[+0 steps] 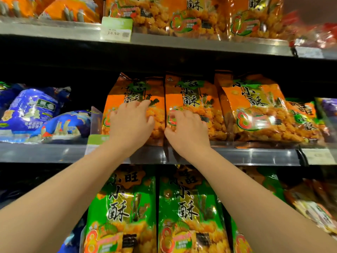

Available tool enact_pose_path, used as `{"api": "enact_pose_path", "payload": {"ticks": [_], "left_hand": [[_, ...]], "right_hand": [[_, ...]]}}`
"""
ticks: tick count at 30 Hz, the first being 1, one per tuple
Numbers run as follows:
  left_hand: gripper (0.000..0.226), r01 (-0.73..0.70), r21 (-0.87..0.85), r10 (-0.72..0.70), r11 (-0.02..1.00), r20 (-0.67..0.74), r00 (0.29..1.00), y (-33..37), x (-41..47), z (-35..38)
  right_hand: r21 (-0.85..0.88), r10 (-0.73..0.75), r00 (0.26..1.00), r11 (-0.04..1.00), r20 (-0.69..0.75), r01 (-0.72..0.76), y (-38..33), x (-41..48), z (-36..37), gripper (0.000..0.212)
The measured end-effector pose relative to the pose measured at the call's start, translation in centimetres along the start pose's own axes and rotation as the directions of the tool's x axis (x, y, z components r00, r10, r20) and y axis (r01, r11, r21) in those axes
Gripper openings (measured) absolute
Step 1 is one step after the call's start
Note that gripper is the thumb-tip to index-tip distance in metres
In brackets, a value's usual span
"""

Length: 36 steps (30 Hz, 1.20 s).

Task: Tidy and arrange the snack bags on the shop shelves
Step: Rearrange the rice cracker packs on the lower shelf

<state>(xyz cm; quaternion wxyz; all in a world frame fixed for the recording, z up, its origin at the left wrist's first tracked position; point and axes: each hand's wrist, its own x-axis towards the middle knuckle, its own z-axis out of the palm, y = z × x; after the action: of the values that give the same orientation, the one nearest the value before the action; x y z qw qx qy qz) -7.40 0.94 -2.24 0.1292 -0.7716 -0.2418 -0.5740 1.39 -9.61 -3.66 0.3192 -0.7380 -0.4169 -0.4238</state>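
Note:
Three orange snack bags stand upright in a row on the middle shelf [246,156]. My left hand [132,123] lies flat on the front of the left orange bag [127,88], fingers spread. My right hand [187,129] presses on the lower front of the middle orange bag [191,94], fingers curled against it. The right orange bag [255,110] leans outward, untouched. Neither hand visibly wraps around a bag.
Blue snack bags [32,110] lie tilted on the same shelf to the left, behind a clear divider [95,121]. Green bags [189,207] fill the shelf below. More orange bags [191,15] and a price tag [116,29] sit on the shelf above.

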Motion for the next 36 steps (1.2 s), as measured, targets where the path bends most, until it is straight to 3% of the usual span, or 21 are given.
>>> {"api": "enact_pose_path", "payload": {"ticks": [8, 11, 16, 25, 36], "left_hand": [[0.048, -0.013, -0.175, 0.031, 0.984, 0.098, 0.995, 8.8, -6.9, 0.4], [0.045, 0.072, -0.273, -0.031, 0.959, 0.152, 0.988, 11.4, -10.2, 0.6], [0.04, 0.245, -0.347, -0.165, 0.905, 0.243, 0.956, 13.3, -15.5, 1.6], [0.033, 0.449, -0.307, -0.301, 0.839, 0.427, 0.853, 11.5, -23.7, 5.0], [0.019, 0.603, -0.377, -0.404, 0.703, 0.486, 0.775, 6.6, -30.4, 5.7]], "right_hand": [[0.195, -0.072, 0.997, 0.979, 0.024, 0.066, 6.4, -4.9, -3.8, 0.042], [0.304, -0.096, 0.995, 0.949, 0.035, 0.081, 9.0, -7.9, -4.6, 0.04], [0.418, -0.045, 0.989, 0.908, 0.14, -0.018, 12.4, -12.8, -4.1, 0.038], [0.384, 0.095, 0.94, 0.896, 0.328, -0.225, 14.0, -20.0, 1.7, 0.031], [0.362, 0.232, 0.92, 0.867, 0.316, -0.343, 12.7, -27.2, 6.1, 0.022]]}}
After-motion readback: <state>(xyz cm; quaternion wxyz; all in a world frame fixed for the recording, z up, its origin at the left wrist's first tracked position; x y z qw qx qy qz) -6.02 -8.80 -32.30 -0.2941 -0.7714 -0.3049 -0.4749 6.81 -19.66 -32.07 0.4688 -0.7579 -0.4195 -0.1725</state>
